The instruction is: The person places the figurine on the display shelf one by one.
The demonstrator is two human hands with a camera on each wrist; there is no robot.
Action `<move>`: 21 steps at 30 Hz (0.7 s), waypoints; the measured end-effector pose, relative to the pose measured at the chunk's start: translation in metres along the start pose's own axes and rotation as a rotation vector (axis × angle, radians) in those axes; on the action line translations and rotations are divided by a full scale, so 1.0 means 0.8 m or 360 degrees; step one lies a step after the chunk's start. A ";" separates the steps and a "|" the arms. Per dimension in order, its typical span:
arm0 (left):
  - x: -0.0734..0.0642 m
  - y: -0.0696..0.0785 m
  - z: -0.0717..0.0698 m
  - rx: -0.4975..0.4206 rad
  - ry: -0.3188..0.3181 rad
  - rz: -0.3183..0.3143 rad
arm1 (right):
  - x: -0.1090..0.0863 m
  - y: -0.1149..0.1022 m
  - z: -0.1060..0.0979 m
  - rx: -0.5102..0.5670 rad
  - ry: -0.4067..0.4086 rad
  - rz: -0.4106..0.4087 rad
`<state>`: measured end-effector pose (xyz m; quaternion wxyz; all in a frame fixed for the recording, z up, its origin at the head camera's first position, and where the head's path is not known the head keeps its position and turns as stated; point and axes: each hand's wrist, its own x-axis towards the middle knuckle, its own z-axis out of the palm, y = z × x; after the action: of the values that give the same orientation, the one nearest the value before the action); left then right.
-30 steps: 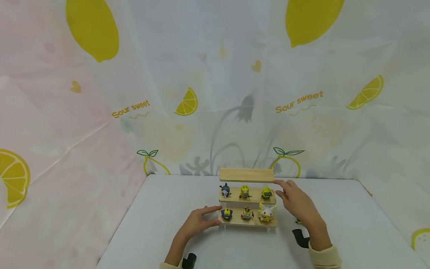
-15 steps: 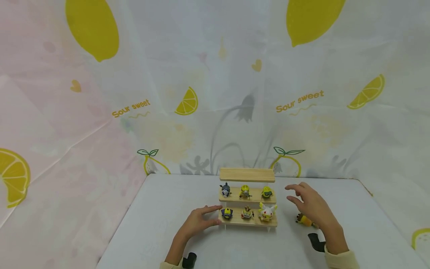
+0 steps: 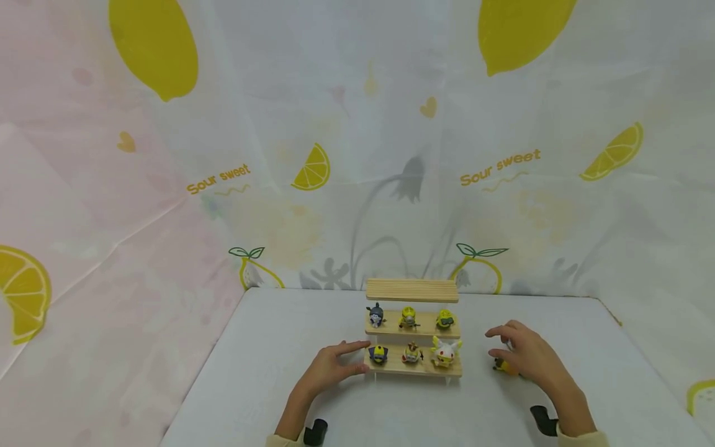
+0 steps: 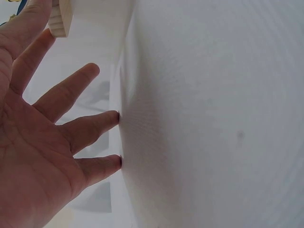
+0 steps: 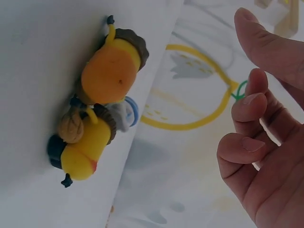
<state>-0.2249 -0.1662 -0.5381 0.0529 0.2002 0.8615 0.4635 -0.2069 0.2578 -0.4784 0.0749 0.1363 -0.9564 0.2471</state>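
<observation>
A three-tier display stand (image 3: 413, 367) with wooden boards stands mid-table. My left hand (image 3: 329, 371) is at the left end of its lower board, thumb and index fingertips at the edge. The left wrist view shows its fingers spread and straight beside the board's corner (image 4: 60, 18). To the right of the stand, my right hand (image 3: 530, 355) hovers over yellow toy figurines (image 3: 504, 366), fingers loosely bent and holding nothing. In the right wrist view, an orange-bodied figurine (image 5: 111, 73) and a yellow figurine (image 5: 85, 152) lie against each other, with a grey-and-blue piece (image 5: 126, 114) behind them.
Three small figurines stand on the middle tier (image 3: 427, 324), among them a dark-haired figurine (image 3: 377, 315). Three more are on the lower tier, with a white-eared figurine (image 3: 445, 352) at its right end. A lemon-print cloth (image 3: 357, 124) hangs behind the white table (image 3: 290, 316).
My right hand has left the right side of the stand and moved right and toward me, over the loose figurines. The left hand stays at the lower board.
</observation>
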 end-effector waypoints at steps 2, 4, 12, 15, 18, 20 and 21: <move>0.000 0.000 0.000 -0.0011 0.0000 -0.0002 | -0.003 0.005 0.001 0.0018 -0.0010 -0.0014; -0.001 0.001 0.000 -0.0014 0.0001 -0.0006 | -0.006 0.010 0.001 0.0040 -0.0024 -0.0022; -0.001 0.002 -0.002 0.0014 0.0003 -0.0018 | -0.015 0.027 -0.005 -0.0034 -0.0211 -0.0006; -0.001 0.003 -0.002 0.0022 0.0006 -0.0022 | -0.016 0.031 -0.004 -0.0088 -0.0291 0.0076; -0.001 0.003 -0.002 0.0016 0.0003 -0.0029 | -0.017 0.034 -0.002 -0.0131 -0.0338 0.0151; -0.001 0.003 -0.001 0.0014 0.0002 -0.0034 | -0.017 0.034 -0.001 -0.0142 -0.0351 0.0180; -0.001 0.003 -0.001 0.0015 0.0004 -0.0034 | -0.017 0.034 -0.001 -0.0146 -0.0355 0.0193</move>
<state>-0.2239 -0.1657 -0.5355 0.0559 0.1906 0.8659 0.4590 -0.2020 0.2842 -0.4933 -0.0409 0.1012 -0.9756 0.1905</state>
